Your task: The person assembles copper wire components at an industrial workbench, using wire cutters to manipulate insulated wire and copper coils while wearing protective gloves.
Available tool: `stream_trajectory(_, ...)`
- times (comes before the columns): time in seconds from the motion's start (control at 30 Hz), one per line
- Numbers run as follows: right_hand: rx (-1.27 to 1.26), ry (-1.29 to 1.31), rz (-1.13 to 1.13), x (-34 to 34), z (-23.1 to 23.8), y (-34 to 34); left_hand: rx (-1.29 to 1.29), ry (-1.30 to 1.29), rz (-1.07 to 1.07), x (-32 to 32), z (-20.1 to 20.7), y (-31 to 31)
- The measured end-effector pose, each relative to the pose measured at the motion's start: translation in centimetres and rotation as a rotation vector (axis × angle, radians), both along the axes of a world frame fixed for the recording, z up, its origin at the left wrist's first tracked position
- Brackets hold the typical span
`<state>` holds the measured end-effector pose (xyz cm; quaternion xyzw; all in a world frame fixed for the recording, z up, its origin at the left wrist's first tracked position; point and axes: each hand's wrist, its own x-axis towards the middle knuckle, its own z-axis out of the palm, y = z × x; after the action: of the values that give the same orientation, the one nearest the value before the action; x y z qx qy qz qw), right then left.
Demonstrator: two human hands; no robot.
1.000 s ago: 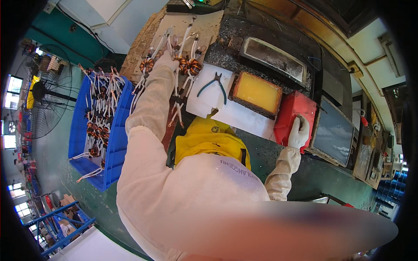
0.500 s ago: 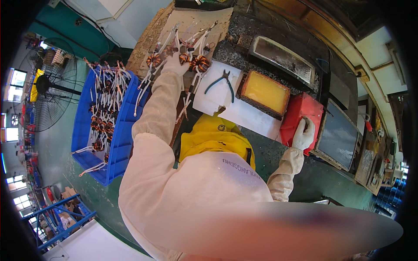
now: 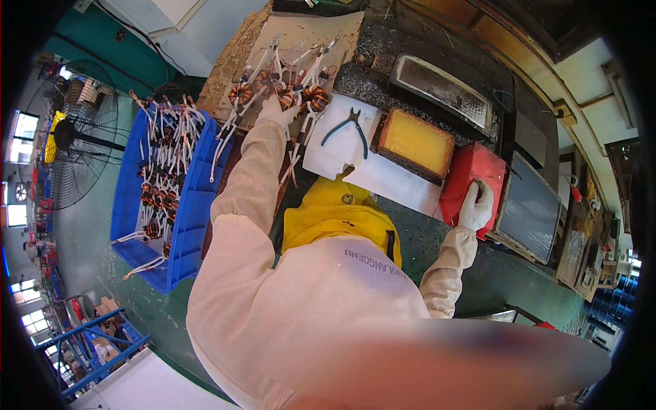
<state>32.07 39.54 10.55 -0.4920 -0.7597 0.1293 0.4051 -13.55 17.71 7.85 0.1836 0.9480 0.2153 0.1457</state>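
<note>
My left hand (image 3: pixel 276 112), in a white glove, is at the row of copper-wound ring coils on the left of the bench. Its fingers close on a coil (image 3: pixel 288 100) in the middle of the row. Another coil (image 3: pixel 315 98) lies just right of it, and one more coil (image 3: pixel 240 94) to its left; all have white sleeved leads. My right hand (image 3: pixel 476 206), gloved too, has its bent fingers on the near side of a red box (image 3: pixel 473 174). The fingertips there are partly hidden.
A blue crate (image 3: pixel 179 236) full of coils stands left of the bench. Dark-handled cutters (image 3: pixel 349 128) lie on a white sheet, beside a yellow-filled tray (image 3: pixel 417 145). Behind is a metal-rimmed trough (image 3: pixel 444 92); a grey panel (image 3: pixel 529 208) sits right of the red box.
My left hand has drawn back slightly toward me, and its fingers are now at the middle coil. The right hand stays at the red box.
</note>
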Motion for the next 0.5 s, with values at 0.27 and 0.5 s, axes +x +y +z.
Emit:
stream_trajectory(0.27,0.018,-0.035,0.000,-0.6,0.3,-0.3,0.115,-0.119,0.160,-1.9,-0.9,1.8)
stream_trajectory(0.5,0.050,-0.018,0.015,-0.3,-0.2,0.0,0.160,-0.125,0.251,-2.8,-0.7,3.1)
